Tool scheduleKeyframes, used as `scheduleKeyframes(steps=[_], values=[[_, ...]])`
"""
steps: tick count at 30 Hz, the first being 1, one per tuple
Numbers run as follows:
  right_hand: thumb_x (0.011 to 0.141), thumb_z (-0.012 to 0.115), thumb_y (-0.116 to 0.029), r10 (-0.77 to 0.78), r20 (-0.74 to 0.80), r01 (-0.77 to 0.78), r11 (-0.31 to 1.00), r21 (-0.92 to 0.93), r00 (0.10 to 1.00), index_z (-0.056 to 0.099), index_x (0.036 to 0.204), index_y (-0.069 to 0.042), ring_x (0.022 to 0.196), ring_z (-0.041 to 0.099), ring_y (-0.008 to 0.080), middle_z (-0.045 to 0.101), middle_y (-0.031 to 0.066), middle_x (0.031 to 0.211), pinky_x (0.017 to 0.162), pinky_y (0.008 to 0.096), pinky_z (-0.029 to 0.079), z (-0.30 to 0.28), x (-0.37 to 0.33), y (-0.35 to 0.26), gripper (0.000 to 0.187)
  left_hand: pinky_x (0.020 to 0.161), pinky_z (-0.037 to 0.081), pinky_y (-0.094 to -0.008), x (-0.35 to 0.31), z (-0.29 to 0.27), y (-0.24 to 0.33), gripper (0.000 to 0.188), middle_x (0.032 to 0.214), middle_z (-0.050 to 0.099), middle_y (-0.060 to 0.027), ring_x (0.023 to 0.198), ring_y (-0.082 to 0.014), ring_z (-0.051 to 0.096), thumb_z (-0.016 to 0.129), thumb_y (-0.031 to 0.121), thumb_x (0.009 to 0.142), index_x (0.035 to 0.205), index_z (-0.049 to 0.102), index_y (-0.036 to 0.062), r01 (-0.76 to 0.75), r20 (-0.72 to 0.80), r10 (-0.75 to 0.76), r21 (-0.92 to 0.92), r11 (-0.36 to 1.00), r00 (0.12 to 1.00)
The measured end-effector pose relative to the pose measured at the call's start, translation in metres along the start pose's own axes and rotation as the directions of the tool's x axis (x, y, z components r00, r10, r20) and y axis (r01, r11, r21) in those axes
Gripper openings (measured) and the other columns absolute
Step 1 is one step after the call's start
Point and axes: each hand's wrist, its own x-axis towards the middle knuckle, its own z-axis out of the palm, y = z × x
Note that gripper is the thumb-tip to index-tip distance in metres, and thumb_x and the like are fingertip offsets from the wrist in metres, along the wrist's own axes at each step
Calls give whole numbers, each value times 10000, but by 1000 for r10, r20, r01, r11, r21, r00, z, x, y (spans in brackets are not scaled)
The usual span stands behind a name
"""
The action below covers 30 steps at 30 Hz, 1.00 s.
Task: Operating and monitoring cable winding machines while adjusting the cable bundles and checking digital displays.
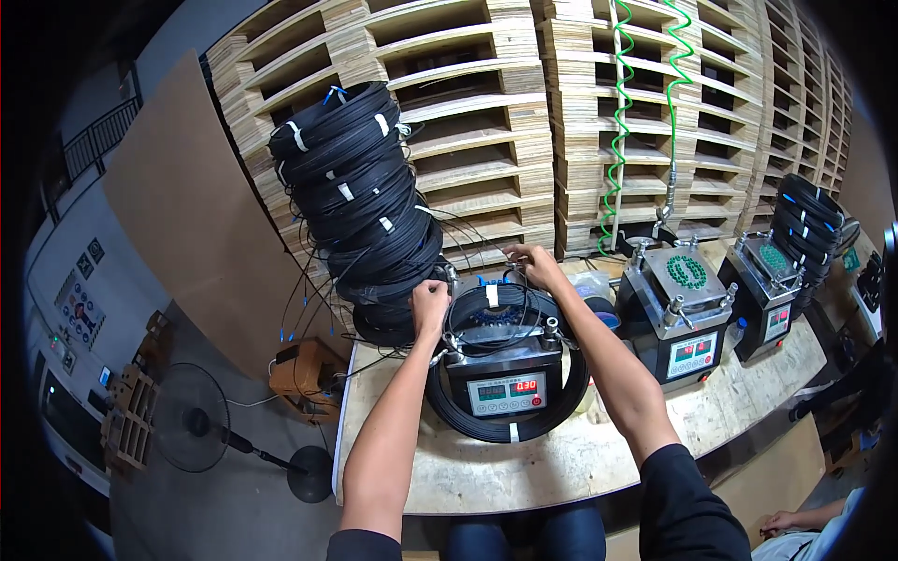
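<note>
Just ahead of me on the bench stands a polishing machine (510,370) with a lit digital display and metal corner posts. A black cable coil (554,423), bound with white tape, loops around its body, and some of its turns lie over the top. My left hand (430,305) is closed beside the machine's far left corner; what its fingers grip is hidden. My right hand (537,268) reaches over the coil to the far right corner, thumb and fingertips pinched together. Anything between them is too small to name. Blue-tipped cable ends (493,280) show between my hands.
At the left rises a tall stack of black cable coils (360,210), with loose ends hanging. Two more polishing machines (678,309) (769,294) stand to the right. Wooden pallets (458,112) line the back; green coiled hoses (619,122) hang there. Another person's hand (778,524) shows lower right.
</note>
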Motion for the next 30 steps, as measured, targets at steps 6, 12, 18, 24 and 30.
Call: scheduleKeyframes(steps=[6,12,18,24,30], values=[[796,642,54,-194,-301,178,981,-82,934,355,1524,-162,982,628,254,569,195,1386,881,360,513,-15,-28,51,812,718,558,-325,-6,25,9,267,777,751,-137,724,-205,729,679,234,844,973,743,10,-13,51,14,-36,999,999],[851,628,-41,242,-128,-220,961,164,962,448,1441,-89,1151,619,342,617,254,1278,984,390,468,-22,-69,-15,618,732,566,-355,-4,10,1,250,747,744,-139,727,-245,736,658,236,836,916,749,17,44,-8,-45,-41,998,999],[941,506,-129,200,-180,-192,980,60,963,547,1360,-67,1227,582,327,623,222,1302,1052,358,413,-26,-89,-42,426,863,549,-404,17,17,-22,217,948,757,-155,947,-334,720,648,242,833,927,770,90,66,35,-66,11,998,997],[946,500,-153,262,-187,-262,965,21,947,585,1292,-55,1199,589,385,637,258,1239,1031,398,433,-30,-94,-61,369,904,524,-420,19,25,-19,308,1141,707,-171,1065,-328,675,624,290,914,1111,707,69,113,67,-113,1,994,991],[931,489,-138,257,-256,-271,962,-19,932,614,1234,-46,1046,631,382,662,280,1090,947,412,459,-34,-100,-58,341,843,491,-448,31,35,-1,500,1077,675,-156,960,-288,640,396,432,1057,1240,576,4,388,247,-336,-206,899,909]])
